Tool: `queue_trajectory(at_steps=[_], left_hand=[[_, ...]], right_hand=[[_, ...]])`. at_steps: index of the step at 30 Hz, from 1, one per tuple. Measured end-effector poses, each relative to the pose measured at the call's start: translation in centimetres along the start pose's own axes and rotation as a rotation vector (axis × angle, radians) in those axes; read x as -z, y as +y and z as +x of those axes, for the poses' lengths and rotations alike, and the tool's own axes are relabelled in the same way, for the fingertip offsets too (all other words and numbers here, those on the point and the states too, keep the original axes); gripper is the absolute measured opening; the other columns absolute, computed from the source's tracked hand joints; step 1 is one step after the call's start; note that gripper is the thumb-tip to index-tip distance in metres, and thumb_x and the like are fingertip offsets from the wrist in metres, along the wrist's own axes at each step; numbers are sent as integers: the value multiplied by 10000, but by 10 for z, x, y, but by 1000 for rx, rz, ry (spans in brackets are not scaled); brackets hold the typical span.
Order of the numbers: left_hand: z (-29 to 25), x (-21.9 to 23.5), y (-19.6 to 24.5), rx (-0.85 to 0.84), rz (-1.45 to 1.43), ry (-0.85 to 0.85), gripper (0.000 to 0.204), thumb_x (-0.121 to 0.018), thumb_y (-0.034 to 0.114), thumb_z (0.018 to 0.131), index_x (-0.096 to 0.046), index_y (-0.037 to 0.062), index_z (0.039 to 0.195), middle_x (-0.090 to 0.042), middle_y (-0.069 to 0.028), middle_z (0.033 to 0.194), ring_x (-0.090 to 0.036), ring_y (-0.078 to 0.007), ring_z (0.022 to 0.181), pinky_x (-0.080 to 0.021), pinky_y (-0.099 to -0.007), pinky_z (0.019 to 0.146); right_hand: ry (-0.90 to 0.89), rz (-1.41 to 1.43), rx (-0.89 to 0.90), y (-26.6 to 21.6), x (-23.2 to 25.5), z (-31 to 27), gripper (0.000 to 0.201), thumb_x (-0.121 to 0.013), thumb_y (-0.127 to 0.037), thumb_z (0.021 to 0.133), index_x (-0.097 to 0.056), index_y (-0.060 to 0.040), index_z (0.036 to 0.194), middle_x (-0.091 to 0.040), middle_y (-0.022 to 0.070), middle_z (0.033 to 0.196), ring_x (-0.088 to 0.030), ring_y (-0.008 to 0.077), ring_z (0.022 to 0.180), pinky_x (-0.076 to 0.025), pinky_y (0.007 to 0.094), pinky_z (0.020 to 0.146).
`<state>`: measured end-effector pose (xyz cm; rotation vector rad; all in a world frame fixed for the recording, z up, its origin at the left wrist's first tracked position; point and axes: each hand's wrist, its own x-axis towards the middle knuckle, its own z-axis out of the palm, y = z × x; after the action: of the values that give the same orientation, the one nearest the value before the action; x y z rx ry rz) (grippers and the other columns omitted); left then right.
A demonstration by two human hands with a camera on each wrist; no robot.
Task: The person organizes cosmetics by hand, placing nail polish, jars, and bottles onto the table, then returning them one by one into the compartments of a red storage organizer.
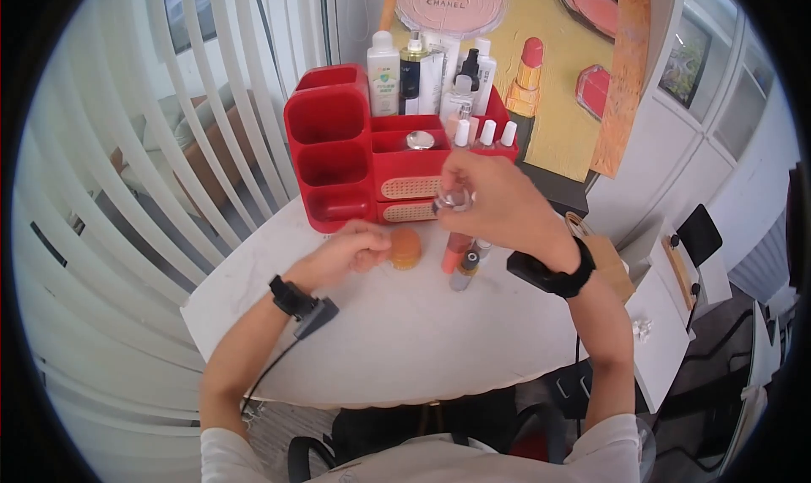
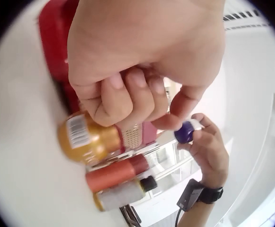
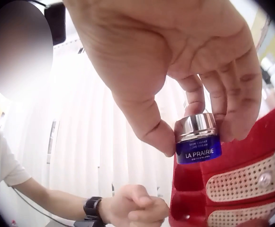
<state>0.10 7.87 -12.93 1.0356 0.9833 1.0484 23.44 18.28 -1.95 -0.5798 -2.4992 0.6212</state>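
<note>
In the right wrist view, my right hand (image 1: 511,204) pinches a small blue cream jar (image 3: 199,150) with a silver lid between thumb and fingers. It holds the jar up in front of the red organizer (image 1: 328,130). My left hand (image 2: 128,90) hovers over the table with loosely curled fingers and nothing visible in them. Right beside it stands an amber-gold container (image 1: 405,249) with a barcode sticker. Under the right hand stand a coral-red tube (image 2: 113,175) and a small grey-labelled bottle (image 2: 121,195) with a black cap.
Tall bottles, including a white one (image 1: 383,76), fill the organizer's back; several white-capped small bottles (image 1: 488,133) line its right front. Woven-front drawers (image 1: 411,188) face me. A painted cosmetics canvas (image 1: 557,86) leans behind. The white table (image 1: 372,331) has a curved front edge.
</note>
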Motion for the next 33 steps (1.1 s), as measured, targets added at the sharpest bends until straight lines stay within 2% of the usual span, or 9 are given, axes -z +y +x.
queue_trajectory(at_steps=[3, 6, 9, 17, 20, 22, 23, 26, 33], left_hand=[[4, -22, 67, -222, 406, 75, 116, -559, 115, 888, -616, 22, 847, -490, 41, 626, -375, -19, 505, -242, -199, 456], [33, -42, 111, -555, 1063, 507, 189, -636, 178, 864, -655, -9, 837, -601, -29, 633, -541, -96, 571, -441, -263, 548], [65, -48, 133, -272, 1483, 756, 361, -673, 358, 805, -689, -3, 823, -669, -171, 739, -664, -254, 687, -520, -369, 642], [103, -50, 137, -65, 1668, 754, 421, -730, 399, 700, -691, 8, 852, -691, -182, 794, -686, -332, 791, -549, -424, 689], [100, -46, 142, -164, 1723, 711, 457, -725, 376, 710, -697, -32, 914, -712, -220, 876, -707, -362, 811, -567, -427, 740], [82, -56, 157, -337, 1507, 745, 440, -743, 317, 683, -677, -40, 931, -705, -212, 817, -709, -344, 774, -559, -412, 705], [71, -57, 157, -482, 1449, 772, 324, -746, 244, 718, -626, -38, 824, -657, -122, 692, -653, -183, 649, -510, -310, 617], [23, -84, 155, -440, 1346, 753, 324, -740, 206, 742, -554, -17, 885, -645, -90, 667, -611, -141, 627, -488, -286, 607], [-31, -69, 28, -240, 1235, 494, 412, -786, 87, 656, -467, 31, 910, -624, -88, 690, -665, -179, 644, -516, -298, 607]], right_hand=[[53, 39, 47, 14, 20, -12, 244, -703, -138, 677, -565, -15, 838, -588, 123, 668, -625, 265, 678, -470, 346, 622], [84, 74, 53, 25, 25, -18, 243, -714, -115, 676, -568, -11, 841, -575, 109, 665, -604, 240, 652, -461, 331, 607], [115, 175, 117, 30, 23, -17, 247, -722, -103, 674, -572, -6, 845, -572, 106, 667, -604, 226, 650, -464, 328, 604], [24, 248, 72, 37, 14, -13, 262, -733, -72, 693, -559, -4, 877, -602, 66, 747, -569, 160, 689, -480, 302, 662], [31, 207, 104, 30, 14, -14, 230, -711, -70, 684, -571, 9, 848, -636, 157, 706, -651, 293, 674, -497, 370, 621], [-20, 200, 79, 24, 17, -18, 217, -709, -60, 694, -557, 6, 835, -651, 168, 732, -671, 307, 715, -503, 378, 631], [-23, 202, 75, 23, 15, -20, 217, -709, -60, 694, -557, 6, 835, -651, 168, 732, -671, 307, 715, -503, 378, 631], [-12, 293, 139, 18, 5, -29, 226, -711, -62, 713, -563, -6, 875, -603, 121, 727, -622, 226, 700, -484, 319, 643], [-135, 119, 225, 8, -67, -62, 232, -683, -16, 753, -541, -10, 937, -636, 180, 835, -642, 371, 796, -500, 444, 684]])
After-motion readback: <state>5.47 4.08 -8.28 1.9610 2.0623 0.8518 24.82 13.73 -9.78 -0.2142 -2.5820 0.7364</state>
